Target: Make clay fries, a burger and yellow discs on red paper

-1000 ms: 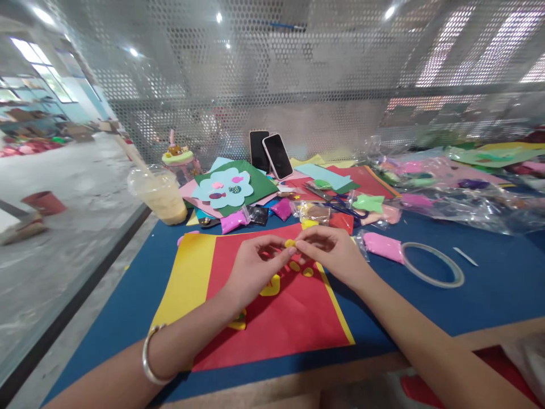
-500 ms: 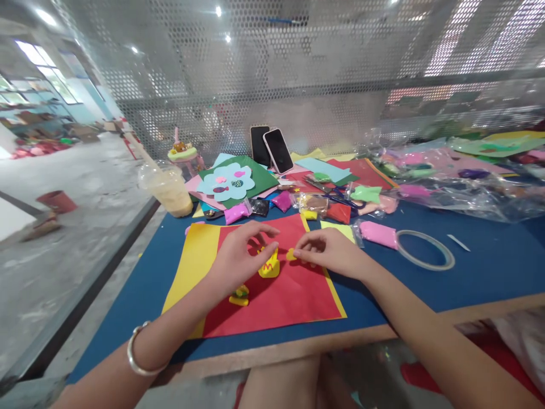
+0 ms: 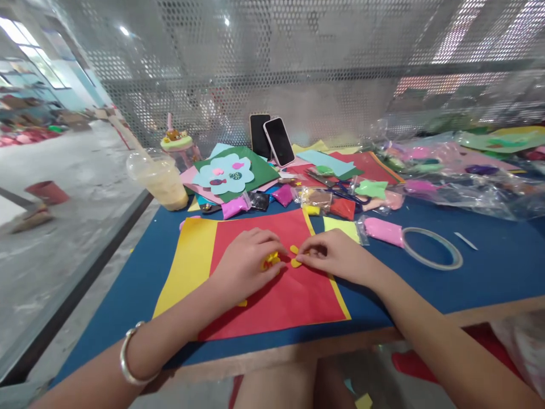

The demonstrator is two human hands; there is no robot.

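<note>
A red sheet of paper point(image 3: 272, 307) lies over a yellow sheet point(image 3: 185, 267) on the blue table. My left hand point(image 3: 249, 258) is curled around a yellow clay fries box point(image 3: 271, 261), which carries a red mark partly covered by the fingers. On the red sheet to its right, my right hand point(image 3: 336, 255) pinches a small flat yellow clay piece point(image 3: 295, 262) between thumb and forefinger. Another yellow clay bit point(image 3: 293, 249) shows just above that piece. Under my left wrist, only an edge of a further yellow clay shape point(image 3: 242, 303) peeks out.
Bagged coloured clay, such as a pink pack point(image 3: 384, 232) and a red one point(image 3: 343, 208), lies behind the sheets. A tape roll point(image 3: 455, 258) is at right. A drink cup point(image 3: 170, 190) stands at left. Two phones point(image 3: 279, 142) lean near the mesh screen.
My left hand has moved right and down, closing around the yellow fries box and covering most of the clay shape by its wrist. A second yellow bit now shows by my right fingertips.
</note>
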